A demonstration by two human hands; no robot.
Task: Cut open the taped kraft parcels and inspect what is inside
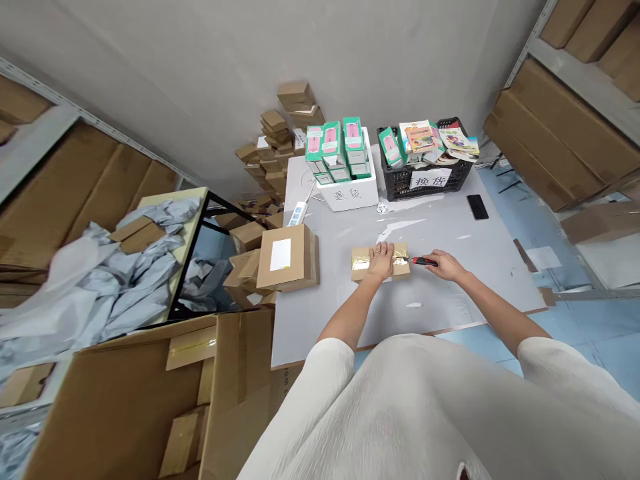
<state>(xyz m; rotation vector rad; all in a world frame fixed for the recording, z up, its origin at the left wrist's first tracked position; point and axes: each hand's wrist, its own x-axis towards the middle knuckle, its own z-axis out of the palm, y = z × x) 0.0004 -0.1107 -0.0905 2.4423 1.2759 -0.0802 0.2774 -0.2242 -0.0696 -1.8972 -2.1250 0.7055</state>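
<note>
A small cardboard parcel [380,262] wrapped in shiny tape lies flat on the grey table [440,300]. My left hand [381,261] presses on its top, fingers curled over the parcel. My right hand [445,265] grips a box cutter [423,261] with a red and black handle. The tip of the cutter reaches the tape at the parcel's right end. The blade itself is too small to see clearly.
A larger labelled carton [287,257] sits left of the parcel. At the far table edge stand a white foam box [347,197] of green packages, a black crate [425,180] of books, and a phone [478,207]. Cartons and grey mailers surround the table's left side.
</note>
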